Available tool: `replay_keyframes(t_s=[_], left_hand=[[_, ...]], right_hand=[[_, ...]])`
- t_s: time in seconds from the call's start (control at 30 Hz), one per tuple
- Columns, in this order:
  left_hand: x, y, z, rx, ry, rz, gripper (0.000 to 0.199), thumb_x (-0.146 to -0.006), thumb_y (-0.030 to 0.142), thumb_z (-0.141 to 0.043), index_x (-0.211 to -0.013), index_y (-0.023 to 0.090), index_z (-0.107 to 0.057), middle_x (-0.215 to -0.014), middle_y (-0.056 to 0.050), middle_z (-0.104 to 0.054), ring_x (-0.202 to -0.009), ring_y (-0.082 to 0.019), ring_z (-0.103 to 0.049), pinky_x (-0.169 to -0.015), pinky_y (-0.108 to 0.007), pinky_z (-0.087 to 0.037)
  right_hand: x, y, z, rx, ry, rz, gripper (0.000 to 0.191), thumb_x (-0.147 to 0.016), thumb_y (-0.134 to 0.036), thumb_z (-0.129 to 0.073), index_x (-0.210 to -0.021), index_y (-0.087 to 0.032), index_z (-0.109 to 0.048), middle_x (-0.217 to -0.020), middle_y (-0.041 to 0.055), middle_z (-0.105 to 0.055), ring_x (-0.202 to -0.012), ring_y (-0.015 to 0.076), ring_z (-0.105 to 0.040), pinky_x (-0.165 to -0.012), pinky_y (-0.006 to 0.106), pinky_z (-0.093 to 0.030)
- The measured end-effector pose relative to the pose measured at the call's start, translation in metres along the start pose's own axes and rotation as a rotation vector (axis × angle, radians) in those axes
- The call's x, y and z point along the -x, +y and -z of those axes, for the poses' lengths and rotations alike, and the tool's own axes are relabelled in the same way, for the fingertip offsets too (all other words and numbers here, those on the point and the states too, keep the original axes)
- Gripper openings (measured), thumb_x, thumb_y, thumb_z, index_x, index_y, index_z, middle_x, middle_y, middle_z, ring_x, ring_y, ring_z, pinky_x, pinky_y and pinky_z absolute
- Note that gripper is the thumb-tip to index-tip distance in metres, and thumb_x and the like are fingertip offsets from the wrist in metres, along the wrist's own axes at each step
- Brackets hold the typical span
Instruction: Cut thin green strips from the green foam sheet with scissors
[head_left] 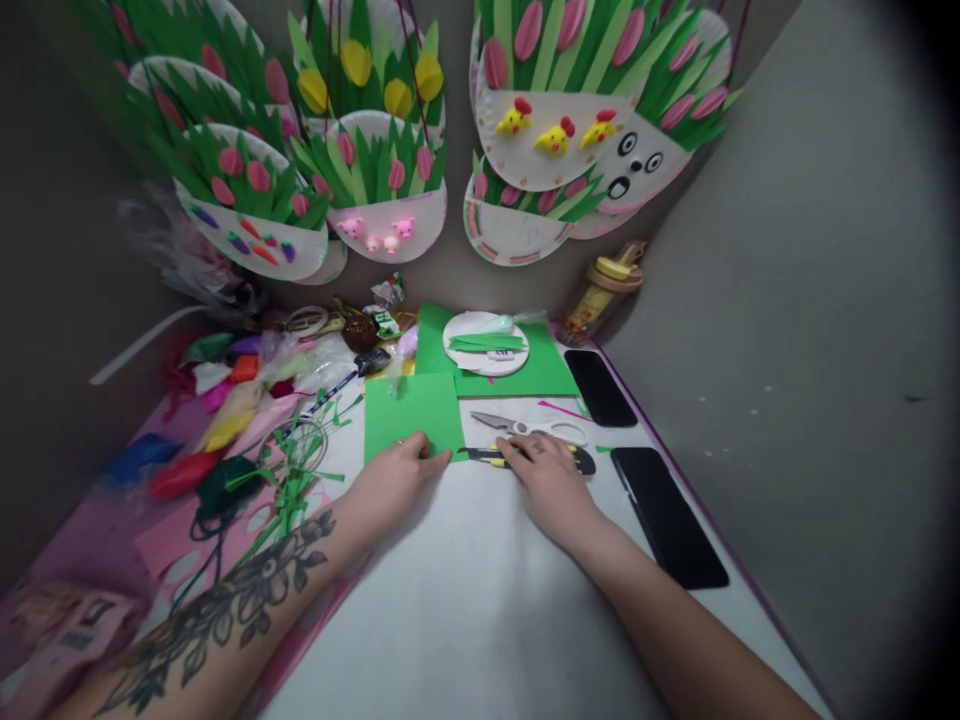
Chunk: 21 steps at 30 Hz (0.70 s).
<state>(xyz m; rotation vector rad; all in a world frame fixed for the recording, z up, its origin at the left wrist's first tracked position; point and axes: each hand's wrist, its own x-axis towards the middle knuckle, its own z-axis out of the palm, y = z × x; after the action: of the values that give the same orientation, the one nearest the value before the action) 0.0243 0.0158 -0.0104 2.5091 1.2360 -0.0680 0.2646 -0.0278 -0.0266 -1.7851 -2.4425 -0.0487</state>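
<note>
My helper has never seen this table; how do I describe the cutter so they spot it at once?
On the white table, find the right hand. The cutter lies partly hidden under it, nearer the person than the scissors. Its black and yellow body sets it apart from their white handles.

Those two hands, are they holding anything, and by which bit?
The left hand touches the green sheet at its near edge; the right hand lies over the cutter's middle. Whether either one really grips can't be told.
</note>
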Motion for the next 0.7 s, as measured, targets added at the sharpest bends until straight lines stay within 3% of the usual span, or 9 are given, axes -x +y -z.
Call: replay_keyframes(t_s=[0.27,0.7], left_hand=[[0.000,0.000,-0.001,0.062,0.067,-0.001,0.044,-0.094,0.032,-0.026,-0.127,0.030,-0.054,-0.094,-0.007,-0.053,-0.078,-0.019,-0.050,-0.075,-0.030,-0.039],[0.000,0.000,0.000,0.029,0.047,-0.017,0.043,-0.094,0.029,-0.028,-0.129,0.028,-0.053,-0.095,-0.007,-0.053,-0.078,-0.018,-0.050,-0.073,-0.028,-0.038]], right_hand=[[0.006,-0.003,0.007,0.003,-0.052,-0.048,0.056,-0.078,-0.001,-0.041,-0.128,-0.020,-0.055,-0.122,0.0117,-0.058,-0.111,0.0254,-0.046,-0.093,0.040,-0.028],[0.007,-0.021,0.010,-0.001,-0.112,-0.070,0.054,-0.078,-0.003,-0.041,-0.130,-0.015,-0.052,-0.123,0.0134,-0.057,-0.108,0.0275,-0.046,-0.089,0.040,-0.027]])
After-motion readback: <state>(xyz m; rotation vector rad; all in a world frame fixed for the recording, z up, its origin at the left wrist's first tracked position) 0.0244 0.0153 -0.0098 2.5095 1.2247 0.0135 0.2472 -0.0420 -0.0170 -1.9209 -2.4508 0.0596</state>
